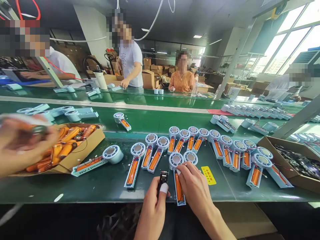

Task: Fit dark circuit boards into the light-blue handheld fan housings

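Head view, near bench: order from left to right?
Cardboard box of orange parts → fan lettered "Speed FAN" → left hand with small black board → right hand → yellow card → box of dark boards.

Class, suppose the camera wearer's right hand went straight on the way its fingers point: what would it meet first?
The right hand would probably meet the round pale-blue head joined to the handle at its fingers, though depth there is hard to judge.

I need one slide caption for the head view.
Left hand holding a circuit board, right hand touching a pale fan unit on a green bench.
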{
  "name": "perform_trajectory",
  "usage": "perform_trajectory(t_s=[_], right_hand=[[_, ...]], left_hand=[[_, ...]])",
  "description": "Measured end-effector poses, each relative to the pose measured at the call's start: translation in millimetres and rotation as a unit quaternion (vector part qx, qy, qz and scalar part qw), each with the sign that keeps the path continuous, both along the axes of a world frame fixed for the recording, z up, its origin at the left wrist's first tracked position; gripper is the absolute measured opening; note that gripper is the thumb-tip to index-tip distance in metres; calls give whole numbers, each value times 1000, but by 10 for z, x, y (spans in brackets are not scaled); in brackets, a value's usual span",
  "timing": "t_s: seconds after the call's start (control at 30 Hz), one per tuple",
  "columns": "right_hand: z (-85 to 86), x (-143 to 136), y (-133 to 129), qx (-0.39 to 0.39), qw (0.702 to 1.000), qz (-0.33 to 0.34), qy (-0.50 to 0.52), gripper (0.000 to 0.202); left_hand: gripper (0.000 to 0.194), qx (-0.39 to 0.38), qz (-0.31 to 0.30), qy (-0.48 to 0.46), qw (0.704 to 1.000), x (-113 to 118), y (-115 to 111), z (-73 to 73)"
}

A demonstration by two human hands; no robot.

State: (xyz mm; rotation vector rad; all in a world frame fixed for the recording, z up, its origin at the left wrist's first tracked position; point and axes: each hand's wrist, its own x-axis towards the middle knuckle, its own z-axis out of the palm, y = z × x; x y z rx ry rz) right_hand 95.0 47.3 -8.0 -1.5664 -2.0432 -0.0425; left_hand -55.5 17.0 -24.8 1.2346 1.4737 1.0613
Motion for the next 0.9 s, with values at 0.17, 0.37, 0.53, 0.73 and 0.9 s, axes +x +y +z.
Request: perform_trajectory(t_s=[0.17,0.37,0.53,0.73,0.9], right_hand=[[-2,124,-72,-50,988,17,148,17],[-51,90,-156,-14,987,45,155,23],[-86,61,-121,-27,970,40,239,15],[-73,103,-127,-38,971,114,206,20],[-145,99,-155,-24,973,123,192,32]], left_hand=[[38,-17,33,-18,999,1,25,-39],[30,34,-39,-16,999,128,74,76],[33,32,-65,-11,997,174,98,82],[43,27,-23,-3,999,106,132,159],[40,1,-49,-15,999,101,200,246]])
